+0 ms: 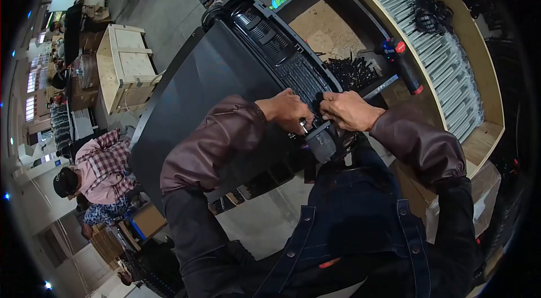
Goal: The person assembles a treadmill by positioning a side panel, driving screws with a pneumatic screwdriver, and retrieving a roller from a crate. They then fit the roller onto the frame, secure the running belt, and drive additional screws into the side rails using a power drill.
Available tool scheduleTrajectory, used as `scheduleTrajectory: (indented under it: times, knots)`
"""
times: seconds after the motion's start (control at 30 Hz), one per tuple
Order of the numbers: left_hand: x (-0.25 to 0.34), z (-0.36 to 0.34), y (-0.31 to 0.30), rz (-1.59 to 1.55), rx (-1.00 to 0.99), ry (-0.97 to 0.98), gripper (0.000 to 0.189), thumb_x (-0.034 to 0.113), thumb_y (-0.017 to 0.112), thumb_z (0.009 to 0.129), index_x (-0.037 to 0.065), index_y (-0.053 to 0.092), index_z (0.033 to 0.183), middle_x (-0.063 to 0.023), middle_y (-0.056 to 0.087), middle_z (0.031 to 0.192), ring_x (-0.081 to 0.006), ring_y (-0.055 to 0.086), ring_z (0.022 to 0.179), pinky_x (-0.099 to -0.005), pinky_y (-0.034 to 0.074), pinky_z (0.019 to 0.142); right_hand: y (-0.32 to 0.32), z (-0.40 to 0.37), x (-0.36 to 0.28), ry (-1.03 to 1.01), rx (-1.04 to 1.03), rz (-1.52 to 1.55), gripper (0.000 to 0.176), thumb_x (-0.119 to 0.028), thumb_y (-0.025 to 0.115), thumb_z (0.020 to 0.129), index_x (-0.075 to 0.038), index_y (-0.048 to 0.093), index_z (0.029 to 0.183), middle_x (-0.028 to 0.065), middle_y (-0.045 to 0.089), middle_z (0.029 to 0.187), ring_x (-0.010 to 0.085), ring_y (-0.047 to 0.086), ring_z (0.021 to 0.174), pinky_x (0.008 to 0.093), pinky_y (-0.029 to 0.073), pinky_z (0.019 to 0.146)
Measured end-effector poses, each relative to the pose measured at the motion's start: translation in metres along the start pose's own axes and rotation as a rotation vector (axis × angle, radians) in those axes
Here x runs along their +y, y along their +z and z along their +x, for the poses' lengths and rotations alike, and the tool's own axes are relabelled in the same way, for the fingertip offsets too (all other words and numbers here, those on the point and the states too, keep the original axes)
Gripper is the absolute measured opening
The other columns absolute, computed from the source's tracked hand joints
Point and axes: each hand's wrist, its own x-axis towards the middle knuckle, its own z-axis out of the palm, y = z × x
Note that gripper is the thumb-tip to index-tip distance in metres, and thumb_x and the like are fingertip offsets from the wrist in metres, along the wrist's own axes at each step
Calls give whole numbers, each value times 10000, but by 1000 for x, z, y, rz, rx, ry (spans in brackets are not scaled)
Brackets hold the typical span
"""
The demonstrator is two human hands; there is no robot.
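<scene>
Black housing, left hand and right hand (two, curled, grip unclear) at one end, one drill

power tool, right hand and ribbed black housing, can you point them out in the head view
Power tool (406, 70), head view: its dark body.
Right hand (348, 110), head view: back of the hand.
Ribbed black housing (305, 76), head view: its ribbed section.

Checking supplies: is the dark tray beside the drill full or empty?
Partly filled: black pieces are heaped at the end near the right hand, while brown bottom shows across the rest of the dark tray.
</scene>
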Motion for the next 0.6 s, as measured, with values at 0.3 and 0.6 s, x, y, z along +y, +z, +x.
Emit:
scheduleTrajectory:
  times: [0.3,0.6]
  knots:
    - [2,6,-4,-14,-68,-54,277,366,684,746,273,732,1002,17,713,984,-221,633,1026,-426,336,932,9,1,0,-13,-14,-41,175,-112,673,805,-18,588,926,160,563,936,375,617,808,483,500,673]
    - [-1,4,-3,-74,-61,-25,266,341,720,755,211,706,986,-15,700,979,-256,630,1010,-428,383,901,7,10,3,-95,-164,-171,266,-60,674,750,28,559,973,186,573,969,389,648,804,472,537,670]
